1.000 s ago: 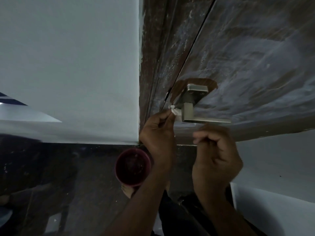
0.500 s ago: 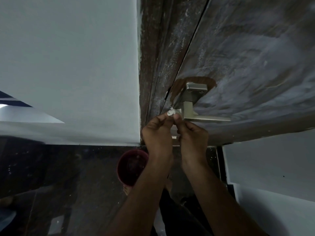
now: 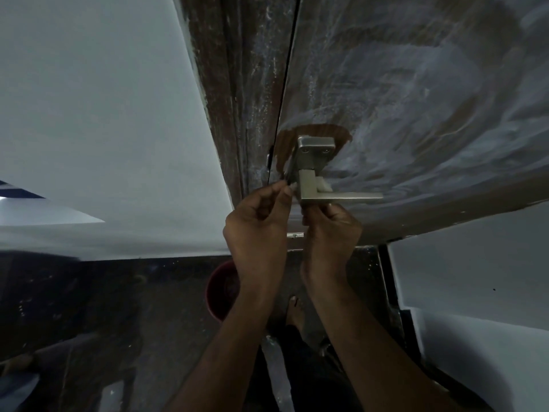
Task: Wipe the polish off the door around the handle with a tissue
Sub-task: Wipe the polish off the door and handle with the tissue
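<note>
Head view: both hands are raised to the metal lever handle [image 3: 319, 173] on the brown door [image 3: 416, 84], whose face is smeared with whitish polish except for a bare patch around the handle's plate. The left hand [image 3: 257, 230] has its fingers curled, thumb and forefinger pinched just beside the handle's left edge. The right hand [image 3: 329, 233] is curled beneath the lever. The tissue seems hidden between the fingertips; I cannot tell which hand holds it. A red bucket [image 3: 221, 288] stands on the dark floor [image 3: 104, 307] below.
</note>
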`<state>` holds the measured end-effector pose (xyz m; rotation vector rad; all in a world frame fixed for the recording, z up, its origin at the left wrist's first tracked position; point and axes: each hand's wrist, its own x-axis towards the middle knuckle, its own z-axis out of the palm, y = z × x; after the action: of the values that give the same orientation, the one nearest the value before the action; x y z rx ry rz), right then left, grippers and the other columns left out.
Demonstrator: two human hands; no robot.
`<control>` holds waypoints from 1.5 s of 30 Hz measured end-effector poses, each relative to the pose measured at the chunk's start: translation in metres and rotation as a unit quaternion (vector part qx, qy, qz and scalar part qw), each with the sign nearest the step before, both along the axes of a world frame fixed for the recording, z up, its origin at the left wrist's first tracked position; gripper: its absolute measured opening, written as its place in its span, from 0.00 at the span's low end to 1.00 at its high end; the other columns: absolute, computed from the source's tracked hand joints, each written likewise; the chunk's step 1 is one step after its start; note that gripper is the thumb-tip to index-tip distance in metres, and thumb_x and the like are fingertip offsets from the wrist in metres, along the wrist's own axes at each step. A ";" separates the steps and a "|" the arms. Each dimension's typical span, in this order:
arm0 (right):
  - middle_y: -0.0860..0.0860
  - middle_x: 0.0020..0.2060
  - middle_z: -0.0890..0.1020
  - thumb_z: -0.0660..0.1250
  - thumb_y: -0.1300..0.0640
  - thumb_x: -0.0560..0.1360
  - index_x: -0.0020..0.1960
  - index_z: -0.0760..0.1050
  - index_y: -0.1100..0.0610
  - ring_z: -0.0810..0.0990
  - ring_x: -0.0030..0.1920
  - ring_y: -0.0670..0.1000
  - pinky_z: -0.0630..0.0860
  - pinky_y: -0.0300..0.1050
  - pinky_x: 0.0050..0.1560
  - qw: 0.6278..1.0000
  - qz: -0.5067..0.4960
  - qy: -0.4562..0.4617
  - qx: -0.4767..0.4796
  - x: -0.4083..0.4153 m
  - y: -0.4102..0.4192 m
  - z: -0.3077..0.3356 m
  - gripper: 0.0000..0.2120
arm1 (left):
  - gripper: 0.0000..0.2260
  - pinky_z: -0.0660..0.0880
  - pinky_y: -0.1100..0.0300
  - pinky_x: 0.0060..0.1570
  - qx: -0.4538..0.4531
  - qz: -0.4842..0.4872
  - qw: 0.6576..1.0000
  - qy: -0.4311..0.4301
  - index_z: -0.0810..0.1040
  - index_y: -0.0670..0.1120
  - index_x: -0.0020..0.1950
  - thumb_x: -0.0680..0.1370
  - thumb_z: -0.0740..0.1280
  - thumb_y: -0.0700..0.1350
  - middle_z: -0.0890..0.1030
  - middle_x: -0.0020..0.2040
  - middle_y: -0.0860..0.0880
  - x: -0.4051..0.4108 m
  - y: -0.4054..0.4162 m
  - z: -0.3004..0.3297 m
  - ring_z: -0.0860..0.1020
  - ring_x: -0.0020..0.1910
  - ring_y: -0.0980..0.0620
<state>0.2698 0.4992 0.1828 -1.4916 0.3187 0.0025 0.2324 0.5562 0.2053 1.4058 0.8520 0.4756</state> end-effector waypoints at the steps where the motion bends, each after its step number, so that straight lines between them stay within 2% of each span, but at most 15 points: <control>1: 0.41 0.25 0.78 0.73 0.68 0.73 0.40 0.81 0.63 0.76 0.27 0.38 0.72 0.32 0.32 1.000 0.011 -0.001 -0.009 -0.001 0.001 -0.001 0.04 | 0.09 0.81 0.62 0.54 0.006 0.003 1.000 -0.003 0.87 0.48 0.56 0.77 0.73 0.45 0.88 0.48 0.56 0.001 0.000 0.001 0.85 0.47 0.63; 4: 0.42 0.25 0.79 0.73 0.69 0.73 0.41 0.81 0.67 0.77 0.27 0.38 0.73 0.31 0.31 1.000 -0.001 -0.015 -0.009 0.001 -0.002 0.000 0.03 | 0.08 0.81 0.62 0.54 0.009 0.008 1.000 -0.012 0.87 0.48 0.56 0.77 0.73 0.45 0.88 0.47 0.54 0.003 -0.002 0.003 0.85 0.47 0.61; 6: 0.47 0.29 0.81 0.73 0.69 0.72 0.42 0.81 0.68 0.79 0.29 0.40 0.75 0.32 0.32 0.999 -0.031 -0.025 -0.006 0.004 -0.008 0.001 0.02 | 0.06 0.81 0.62 0.54 0.002 0.006 1.000 -0.028 0.86 0.50 0.54 0.77 0.73 0.45 0.88 0.47 0.54 0.003 -0.002 0.005 0.85 0.48 0.60; 9: 0.56 0.33 0.83 0.73 0.69 0.72 0.41 0.81 0.66 0.81 0.32 0.47 0.78 0.38 0.34 0.999 -0.037 -0.032 -0.014 0.008 -0.009 -0.002 0.02 | 0.07 0.81 0.64 0.54 0.010 -0.002 0.999 -0.041 0.85 0.52 0.54 0.77 0.74 0.45 0.88 0.47 0.55 0.003 -0.003 0.009 0.85 0.49 0.61; 13: 0.57 0.33 0.84 0.73 0.69 0.73 0.42 0.82 0.64 0.82 0.32 0.50 0.78 0.42 0.35 0.999 0.014 -0.035 -0.015 0.004 -0.012 -0.005 0.03 | 0.08 0.81 0.65 0.51 0.023 -0.011 0.999 -0.042 0.85 0.52 0.54 0.76 0.75 0.44 0.87 0.47 0.58 0.001 -0.002 0.011 0.85 0.48 0.61; 17: 0.57 0.37 0.86 0.72 0.66 0.74 0.45 0.85 0.61 0.85 0.37 0.52 0.80 0.42 0.38 0.993 0.109 -0.019 0.051 -0.007 -0.017 0.000 0.04 | 0.06 0.82 0.60 0.39 0.014 -0.006 0.999 -0.040 0.87 0.49 0.52 0.75 0.75 0.43 0.88 0.42 0.53 0.001 0.000 0.014 0.85 0.36 0.56; 20: 0.58 0.42 0.87 0.73 0.66 0.72 0.49 0.84 0.65 0.87 0.43 0.55 0.82 0.48 0.46 0.987 0.098 0.014 0.130 -0.006 -0.027 0.004 0.06 | 0.07 0.84 0.58 0.44 0.026 -0.018 0.999 -0.043 0.86 0.50 0.52 0.75 0.75 0.43 0.88 0.43 0.54 0.000 -0.001 0.015 0.86 0.40 0.55; 23: 0.58 0.39 0.86 0.73 0.64 0.69 0.47 0.83 0.66 0.86 0.41 0.54 0.82 0.47 0.48 0.978 0.084 0.059 0.184 -0.003 -0.039 0.008 0.07 | 0.09 0.81 0.64 0.52 0.043 -0.027 0.998 -0.046 0.85 0.51 0.53 0.75 0.76 0.42 0.87 0.45 0.59 0.001 -0.001 0.017 0.86 0.47 0.60; 25: 0.57 0.37 0.86 0.73 0.65 0.69 0.45 0.83 0.65 0.85 0.40 0.54 0.83 0.47 0.48 0.973 0.091 0.074 0.200 -0.002 -0.040 0.008 0.06 | 0.09 0.80 0.65 0.52 0.044 -0.022 0.998 -0.044 0.86 0.49 0.54 0.75 0.76 0.41 0.87 0.46 0.57 0.001 0.000 0.017 0.86 0.48 0.61; 29: 0.56 0.37 0.86 0.72 0.68 0.72 0.42 0.85 0.61 0.85 0.38 0.54 0.83 0.48 0.47 0.975 0.119 0.073 0.175 -0.002 -0.035 0.010 0.05 | 0.09 0.82 0.60 0.54 0.026 -0.007 0.999 -0.042 0.87 0.46 0.54 0.74 0.77 0.41 0.88 0.47 0.53 0.002 0.000 0.017 0.86 0.48 0.58; 34: 0.56 0.38 0.85 0.72 0.65 0.69 0.46 0.83 0.64 0.84 0.41 0.54 0.83 0.45 0.48 0.966 0.081 0.087 0.230 0.005 -0.057 0.015 0.07 | 0.08 0.82 0.63 0.53 0.029 -0.008 0.999 -0.028 0.87 0.44 0.52 0.73 0.77 0.42 0.88 0.46 0.54 0.004 -0.002 0.022 0.86 0.47 0.60; 38: 0.56 0.38 0.86 0.73 0.63 0.67 0.43 0.84 0.61 0.84 0.40 0.54 0.83 0.46 0.47 0.968 0.118 0.099 0.197 -0.003 -0.049 0.017 0.06 | 0.07 0.82 0.61 0.53 0.030 -0.016 0.999 -0.018 0.87 0.46 0.52 0.74 0.77 0.42 0.88 0.45 0.55 0.005 0.000 0.024 0.86 0.47 0.59; 40: 0.56 0.38 0.86 0.73 0.64 0.67 0.43 0.84 0.61 0.84 0.40 0.54 0.83 0.45 0.47 0.968 0.113 0.102 0.200 -0.004 -0.048 0.020 0.05 | 0.07 0.82 0.61 0.53 0.029 -0.017 0.999 -0.016 0.87 0.46 0.51 0.74 0.77 0.42 0.88 0.44 0.55 0.005 0.000 0.025 0.86 0.46 0.59; 43: 0.57 0.38 0.85 0.73 0.66 0.67 0.43 0.83 0.63 0.84 0.40 0.54 0.84 0.43 0.46 0.963 0.060 0.108 0.239 0.002 -0.060 0.022 0.05 | 0.08 0.81 0.65 0.51 0.028 -0.016 0.999 -0.018 0.88 0.45 0.51 0.73 0.78 0.42 0.88 0.44 0.55 0.006 -0.001 0.026 0.86 0.46 0.60; 45: 0.57 0.38 0.85 0.73 0.66 0.69 0.44 0.83 0.63 0.84 0.39 0.54 0.84 0.44 0.46 0.966 0.065 0.102 0.228 0.003 -0.060 0.021 0.04 | 0.08 0.81 0.66 0.50 0.033 -0.014 0.999 -0.019 0.87 0.45 0.52 0.73 0.78 0.42 0.88 0.44 0.55 0.006 0.000 0.026 0.86 0.46 0.60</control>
<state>0.2724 0.4389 0.2043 -1.0521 0.3583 0.3170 0.2384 0.5558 0.2311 1.4636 0.7906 0.5109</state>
